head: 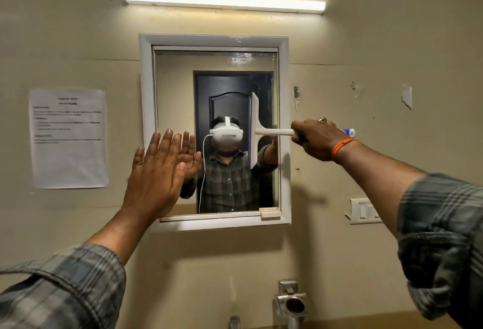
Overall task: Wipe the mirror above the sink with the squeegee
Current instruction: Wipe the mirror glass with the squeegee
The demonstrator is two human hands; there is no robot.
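Observation:
A mirror (pixel 177 88) in a white frame (pixel 214 40) hangs on the beige wall. A white squeegee (pixel 254 130) stands with its blade upright against the right part of the glass, its handle pointing right. My right hand (pixel 317 139) is closed around that handle, whose blue end pokes out behind the fist. My left hand (pixel 156 172) is flat and open, fingers up, pressed at the mirror's lower left edge. Wet streaks show near the top right of the glass.
A lit tube light (pixel 224 2) runs above the mirror. A printed paper notice (pixel 68 138) is stuck to the wall at left. A switch plate (pixel 364 211) sits right of the mirror. A metal tap (pixel 291 302) stands below, at the bottom edge.

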